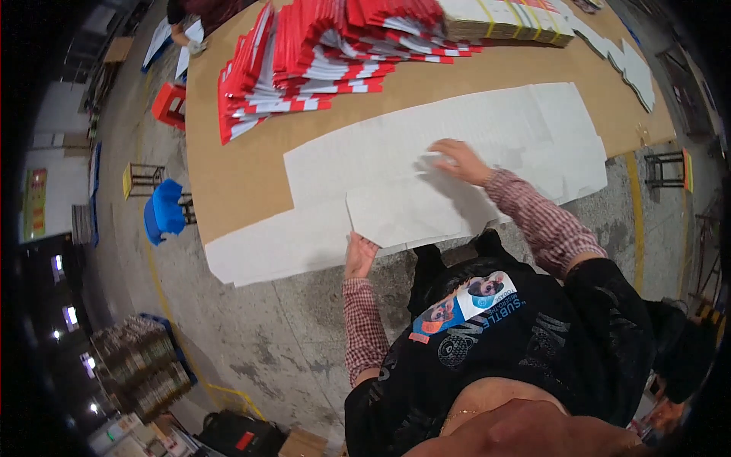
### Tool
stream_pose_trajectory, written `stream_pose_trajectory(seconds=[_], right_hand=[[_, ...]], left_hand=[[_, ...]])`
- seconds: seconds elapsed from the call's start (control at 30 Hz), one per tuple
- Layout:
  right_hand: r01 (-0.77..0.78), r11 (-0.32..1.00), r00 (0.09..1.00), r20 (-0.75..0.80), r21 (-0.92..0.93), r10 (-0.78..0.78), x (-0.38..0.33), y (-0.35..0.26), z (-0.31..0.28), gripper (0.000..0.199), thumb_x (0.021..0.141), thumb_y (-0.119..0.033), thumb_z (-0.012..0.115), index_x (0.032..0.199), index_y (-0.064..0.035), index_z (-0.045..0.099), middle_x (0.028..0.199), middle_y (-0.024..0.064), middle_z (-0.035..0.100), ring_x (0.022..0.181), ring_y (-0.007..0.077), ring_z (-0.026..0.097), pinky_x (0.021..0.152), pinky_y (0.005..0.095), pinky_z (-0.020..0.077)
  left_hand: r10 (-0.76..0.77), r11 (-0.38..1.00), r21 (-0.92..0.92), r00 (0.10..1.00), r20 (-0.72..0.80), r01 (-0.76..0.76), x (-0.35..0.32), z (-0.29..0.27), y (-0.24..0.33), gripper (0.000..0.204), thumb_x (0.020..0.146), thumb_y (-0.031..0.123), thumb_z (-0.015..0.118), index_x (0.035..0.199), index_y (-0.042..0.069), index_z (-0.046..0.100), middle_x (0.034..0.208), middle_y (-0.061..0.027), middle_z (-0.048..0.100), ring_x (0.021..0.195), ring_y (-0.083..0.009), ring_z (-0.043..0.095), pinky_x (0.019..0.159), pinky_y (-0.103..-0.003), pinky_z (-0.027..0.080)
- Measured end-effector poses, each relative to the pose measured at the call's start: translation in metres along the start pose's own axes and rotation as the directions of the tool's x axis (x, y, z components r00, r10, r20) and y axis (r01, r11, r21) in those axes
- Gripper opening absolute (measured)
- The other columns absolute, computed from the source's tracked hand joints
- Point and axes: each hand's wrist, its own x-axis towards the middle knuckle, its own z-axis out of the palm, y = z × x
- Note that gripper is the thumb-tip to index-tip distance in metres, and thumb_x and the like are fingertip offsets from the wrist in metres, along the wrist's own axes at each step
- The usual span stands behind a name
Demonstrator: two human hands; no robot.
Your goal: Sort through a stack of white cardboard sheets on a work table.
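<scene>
Many red-and-white packages [327, 49] and one banded stack [510, 21] occupy the far side of one table [240, 179]. One white sheet [407, 183] lies nearer. The left hand [360, 255] touches its edge; whether it grips, I cannot tell. The right hand [463, 161] is loose, holding nothing.

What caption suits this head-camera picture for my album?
Left hand at the near edge of white sheeting, right hand over it, red-and-white piles beyond.

R fingers [448, 148] blurred; red/wht stack [324, 49] cut off @ top edge.
</scene>
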Motion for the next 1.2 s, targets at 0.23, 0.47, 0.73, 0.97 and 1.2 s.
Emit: stream_pose_trajectory(seconds=[0.23,0.47,0.73,0.97,1.2], right_hand=[[-0.596,0.662,0.79,-0.482,-0.455,0.379,-0.205,0.172,-0.166,0.029,0.077,-0.02,0.058,0.102,-0.0053,0.055,0.106,0.0158,0.055,0.098,0.0299,0.053,0.082,0.0369,0.0429],[-0.63,0.683,0.752,-0.071,-0.37,0.655,-0.232,0.19,-0.209,0.033,0.079,-0.033,0.054,0.094,-0.0046,0.062,0.1,0.011,0.06,0.077,0.0267,0.059,0.073,0.0363,0.0453],[-0.51,0.807,0.839,0.034,-0.297,0.543,-0.24,0.198,-0.215,0.034,0.077,-0.029,0.056,0.101,-0.0044,0.06,0.112,0.0091,0.056,0.097,0.0262,0.051,0.084,0.0361,0.0419],[-0.512,0.813,0.84,0.034,-0.279,0.541,-0.252,0.206,-0.216,0.032,0.076,-0.023,0.058,0.102,-0.0039,0.059,0.114,0.0082,0.055,0.095,0.0242,0.051,0.083,0.0346,0.0426],[-0.488,0.837,0.857,0.047,-0.248,0.513,-0.242,0.209,-0.217,0.029,0.075,-0.02,0.058,0.1,-0.0049,0.06,0.114,0.0067,0.055,0.096,0.0231,0.05,0.083,0.0342,0.0428]], left_hand=[[0.13,0.991,-0.019,0.992,0.004,-0.13,0.001,-0.015,-0.012,0.073,0.083,0.053,0.042,0.129,0.0,0.025,0.127,-0.0145,0.039,0.117,-0.0267,0.037,0.098,-0.038,0.031],[0.485,0.867,-0.212,0.862,0.149,-0.451,-0.032,0.07,-0.083,0.103,0.057,0.075,0.049,0.132,0.006,0.028,0.135,-0.0111,0.031,0.123,-0.0262,0.028,0.1,-0.048,0.023],[0.592,0.666,-0.62,0.799,0.102,-0.415,0.01,0.105,-0.218,0.068,0.07,0.047,0.064,0.123,0.01,0.043,0.124,-0.0043,0.046,0.112,-0.0214,0.044,0.095,-0.038,0.035],[0.548,0.836,0.242,0.719,-0.427,-0.493,0.023,0.185,-0.219,0.038,0.081,0.009,0.057,0.116,-0.001,0.045,0.111,-0.01,0.053,0.101,-0.0215,0.051,0.082,-0.034,0.044],[0.557,0.779,-0.073,0.741,-0.375,-0.623,0.01,0.159,-0.221,0.037,0.081,0.01,0.057,0.112,-0.006,0.045,0.111,-0.0145,0.051,0.094,-0.0211,0.053,0.077,-0.034,0.046]])
